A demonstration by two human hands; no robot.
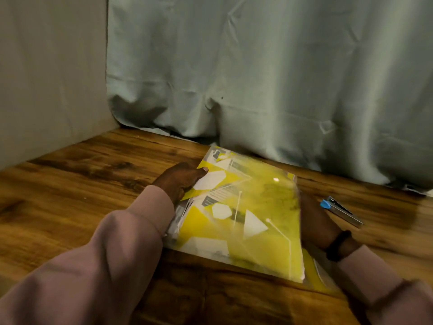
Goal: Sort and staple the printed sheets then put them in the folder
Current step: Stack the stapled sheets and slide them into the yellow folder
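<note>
A clear plastic folder (269, 207) lies on the wooden table with yellow and white printed sheets (206, 221) inside it. My left hand (180, 181) holds the folder's left edge, thumb lying on top of it. My right hand (314, 221) is at the folder's right edge, and the fingers are hidden behind the raised, blurred cover. A silver stapler with a blue tip (339, 211) lies on the table just right of my right hand.
A grey-green curtain (281, 78) hangs down to the table behind the folder. A plain wall (46, 78) closes the left side. Bare wooden table (70, 195) stretches to the left and in front.
</note>
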